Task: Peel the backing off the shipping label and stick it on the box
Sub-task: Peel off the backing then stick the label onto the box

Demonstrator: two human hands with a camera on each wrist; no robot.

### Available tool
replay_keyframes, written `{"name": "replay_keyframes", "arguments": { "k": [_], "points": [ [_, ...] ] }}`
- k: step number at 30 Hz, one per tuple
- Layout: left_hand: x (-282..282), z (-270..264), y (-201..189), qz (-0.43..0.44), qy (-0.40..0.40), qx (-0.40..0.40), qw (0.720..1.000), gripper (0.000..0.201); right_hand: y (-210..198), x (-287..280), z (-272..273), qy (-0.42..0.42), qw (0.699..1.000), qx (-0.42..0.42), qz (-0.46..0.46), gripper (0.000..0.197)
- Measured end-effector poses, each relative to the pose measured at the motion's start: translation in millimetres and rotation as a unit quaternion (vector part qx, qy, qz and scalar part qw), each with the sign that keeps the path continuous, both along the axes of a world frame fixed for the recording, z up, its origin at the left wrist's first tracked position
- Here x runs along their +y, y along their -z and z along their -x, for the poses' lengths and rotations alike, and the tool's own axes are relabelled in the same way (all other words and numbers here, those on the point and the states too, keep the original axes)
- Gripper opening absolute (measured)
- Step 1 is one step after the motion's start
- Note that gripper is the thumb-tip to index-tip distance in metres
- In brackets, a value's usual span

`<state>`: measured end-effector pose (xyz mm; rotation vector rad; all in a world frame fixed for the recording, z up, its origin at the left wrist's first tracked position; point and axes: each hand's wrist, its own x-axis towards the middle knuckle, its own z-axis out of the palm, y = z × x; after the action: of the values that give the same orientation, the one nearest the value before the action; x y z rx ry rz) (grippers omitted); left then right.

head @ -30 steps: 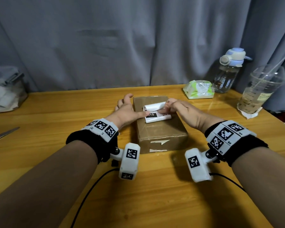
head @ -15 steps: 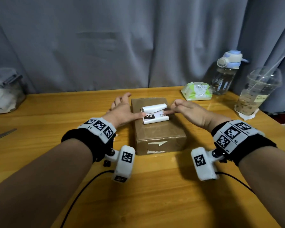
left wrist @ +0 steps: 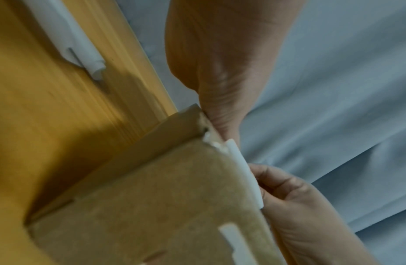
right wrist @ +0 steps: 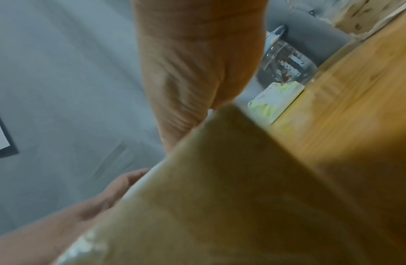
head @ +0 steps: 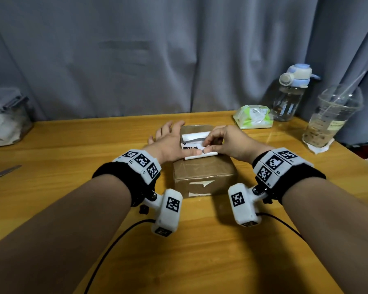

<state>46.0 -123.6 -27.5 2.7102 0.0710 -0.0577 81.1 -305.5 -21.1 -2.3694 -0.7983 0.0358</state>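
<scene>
A brown cardboard box [head: 202, 172] sits mid-table. The white shipping label [head: 192, 137] lies on its top, its far part curled up. My left hand [head: 174, 143] lies flat along the box's left side, fingers straight, thumb pressing the label's near left corner. My right hand [head: 206, 146] reaches over from the right, fingers curled, pinching the label near its middle. In the left wrist view the label's edge [left wrist: 245, 172] shows as a white strip along the box [left wrist: 152, 206], with the right hand [left wrist: 299, 206] at it. The right wrist view is blurred by the box [right wrist: 220, 197].
A tissue pack [head: 253, 116], a water bottle [head: 289, 94] and a plastic cup [head: 331, 117] stand at the back right. A clear bin [head: 6, 119] is back left, a metal blade [head: 2, 172] at the left edge. A curled white paper [left wrist: 68, 35] lies left of the box.
My right hand has moved from the label's right edge in over the label and now pinches it near the middle. The left thumb has stayed on the near left corner.
</scene>
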Motion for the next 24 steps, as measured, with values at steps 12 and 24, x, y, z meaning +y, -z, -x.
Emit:
{"name": "replay_keyframes", "arguments": {
  "k": [12,24],
  "points": [
    [-3,19,-1,-0.037,0.050,0.030,0.998,0.100,4,-12,25,0.009,0.996,-0.003,0.084,0.044],
    [-11,55,-12,-0.039,0.190,-0.168,0.966,0.039,-4,-5,59,-0.016,0.988,0.059,0.143,0.046]
  ]
}}
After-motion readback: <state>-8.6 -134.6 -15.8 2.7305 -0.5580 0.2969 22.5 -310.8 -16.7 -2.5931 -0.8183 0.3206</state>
